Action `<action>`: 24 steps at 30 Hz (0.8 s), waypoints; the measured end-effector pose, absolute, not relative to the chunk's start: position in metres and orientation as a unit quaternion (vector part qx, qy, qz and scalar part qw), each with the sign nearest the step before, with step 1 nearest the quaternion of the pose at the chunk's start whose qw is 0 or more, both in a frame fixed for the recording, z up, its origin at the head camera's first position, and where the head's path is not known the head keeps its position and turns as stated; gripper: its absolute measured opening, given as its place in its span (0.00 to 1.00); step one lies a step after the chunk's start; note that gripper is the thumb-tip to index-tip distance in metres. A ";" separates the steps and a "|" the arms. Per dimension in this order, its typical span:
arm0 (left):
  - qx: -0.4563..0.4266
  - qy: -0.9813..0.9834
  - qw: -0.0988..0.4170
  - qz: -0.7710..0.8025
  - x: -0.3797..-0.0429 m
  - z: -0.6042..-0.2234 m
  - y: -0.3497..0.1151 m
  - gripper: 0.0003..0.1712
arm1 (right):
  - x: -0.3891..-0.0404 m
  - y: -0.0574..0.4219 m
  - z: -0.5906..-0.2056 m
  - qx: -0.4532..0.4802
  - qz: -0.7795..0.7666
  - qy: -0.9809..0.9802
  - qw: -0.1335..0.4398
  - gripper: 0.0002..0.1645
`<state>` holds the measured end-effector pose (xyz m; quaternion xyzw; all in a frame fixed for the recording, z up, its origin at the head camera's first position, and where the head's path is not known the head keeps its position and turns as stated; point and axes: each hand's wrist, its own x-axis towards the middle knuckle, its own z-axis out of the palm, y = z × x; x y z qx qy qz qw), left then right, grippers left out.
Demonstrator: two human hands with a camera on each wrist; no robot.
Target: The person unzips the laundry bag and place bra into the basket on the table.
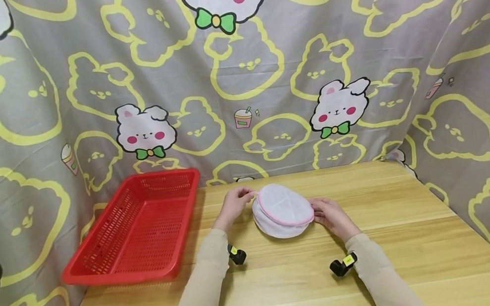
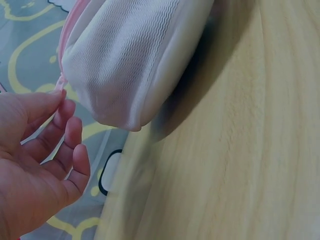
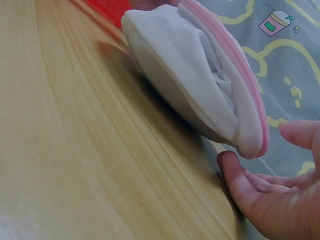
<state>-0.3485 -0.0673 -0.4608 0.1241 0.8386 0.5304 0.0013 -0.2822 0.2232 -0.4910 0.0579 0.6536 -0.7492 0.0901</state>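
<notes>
A round white mesh laundry bag with a pink zipper round its top edge is at the middle of the table, zipped side tilted up. My left hand is at its left edge. In the left wrist view, the thumb and index finger pinch the pink zipper pull, the other fingers loosely bent. My right hand is at the bag's right edge. In the right wrist view, one fingertip is just under the bag's end, and the thumb stands apart. Whether that fingertip touches the bag I cannot tell.
A red plastic basket with slotted walls stands on the left of the wooden table. A grey curtain with cartoon figures hangs behind and along both sides. Small black cameras are strapped at both wrists.
</notes>
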 end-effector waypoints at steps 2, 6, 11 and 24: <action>0.125 0.838 0.003 0.531 -0.349 -0.460 -0.066 0.09 | -0.283 0.223 -0.492 0.056 -0.749 0.654 0.093 0.31; 0.127 0.840 0.003 0.528 -0.351 -0.460 -0.064 0.09 | -0.283 0.221 -0.494 0.058 -0.751 0.652 0.094 0.30; 0.127 0.843 0.000 0.523 -0.353 -0.461 -0.062 0.09 | -0.283 0.219 -0.494 0.062 -0.747 0.654 0.100 0.33; 0.133 0.841 -0.005 0.525 -0.351 -0.458 -0.060 0.09 | -0.284 0.215 -0.493 0.059 -0.732 0.672 0.099 0.37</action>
